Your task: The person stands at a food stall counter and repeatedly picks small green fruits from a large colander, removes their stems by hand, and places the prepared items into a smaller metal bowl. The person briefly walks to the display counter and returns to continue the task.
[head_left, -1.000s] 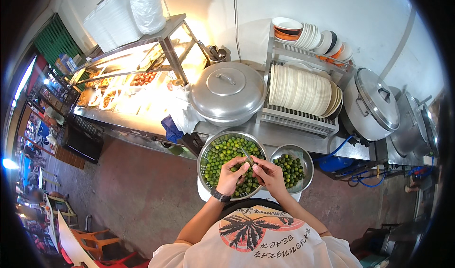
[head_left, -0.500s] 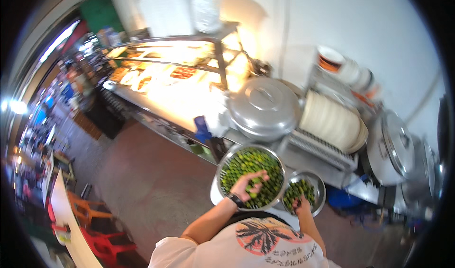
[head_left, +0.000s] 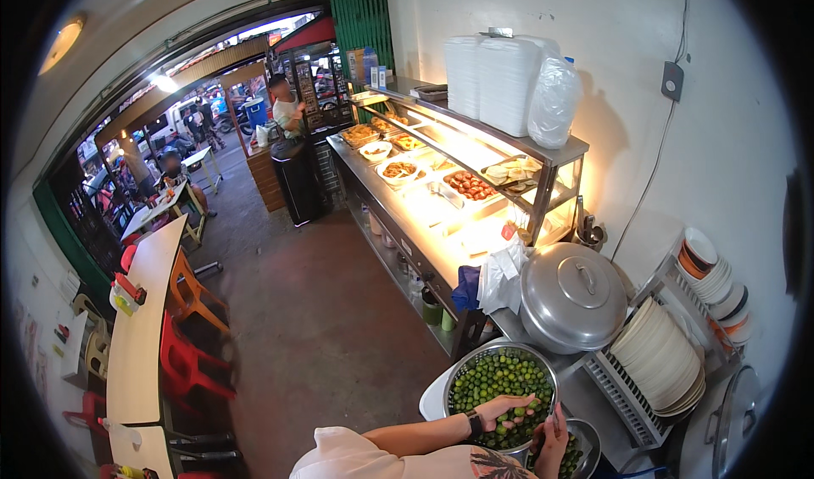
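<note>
A large steel bowl is full of small round green limes. My left hand, a dark watch at its wrist, is palm up over the fruit, its fingers curled around a few limes. Close beside it, at the bowl's right rim, my right hand is closed with fingertips pointing up. Something thin seems to show at those fingertips, too small to name. Partly behind my right hand, a smaller steel bowl holds more green pieces.
A lidded metal pot stands beyond the bowls, left of a plate rack. A lit food counter with trays runs toward the street. At left are a long table and red chairs. A person stands near the entrance.
The view has swung, bringing the entrance and tables into sight. My right hand has left the smaller bowl and come up beside my left hand at the large bowl's rim.
</note>
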